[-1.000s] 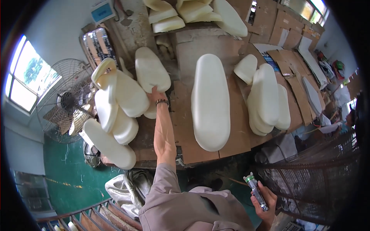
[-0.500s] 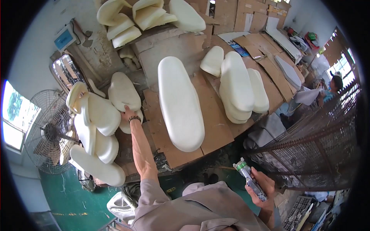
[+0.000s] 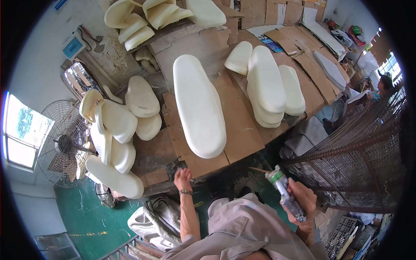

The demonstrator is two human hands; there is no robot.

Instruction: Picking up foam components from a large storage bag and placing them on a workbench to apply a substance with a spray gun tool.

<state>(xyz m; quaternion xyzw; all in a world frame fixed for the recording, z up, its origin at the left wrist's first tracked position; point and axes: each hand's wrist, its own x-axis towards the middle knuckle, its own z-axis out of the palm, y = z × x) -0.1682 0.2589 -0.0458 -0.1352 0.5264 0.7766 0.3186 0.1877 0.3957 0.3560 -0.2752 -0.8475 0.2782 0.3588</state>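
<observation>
A long cream foam slab [image 3: 200, 108], rounded at both ends, lies lengthwise on the cardboard-covered table [image 3: 242, 138] in front of me. My left hand [image 3: 183, 178] is at the table's near edge, below the slab and apart from it; its fingers are loosely bent with nothing visible in them. In my right hand [image 3: 302, 199], off the table's near side, is a metal hand tool [image 3: 282, 184] with a green collar. Its thin tip points up and left; its exact kind does not show. Left of the slab sit two stacked rounded foam pieces [image 3: 142, 97].
More foam pieces [image 3: 118, 121] crowd the table's left end beside a caged fan [image 3: 65, 145]. A foam stack [image 3: 266, 82] stands right of the slab. Other pieces [image 3: 149, 17] sit on a back ledge. A rusty mesh rack [image 3: 346, 160] is at right; a person [image 3: 383, 84] is beyond it.
My left hand has let go of the foam piece at left and drawn back right and toward me. My right hand, with the tool, has shifted slightly right.
</observation>
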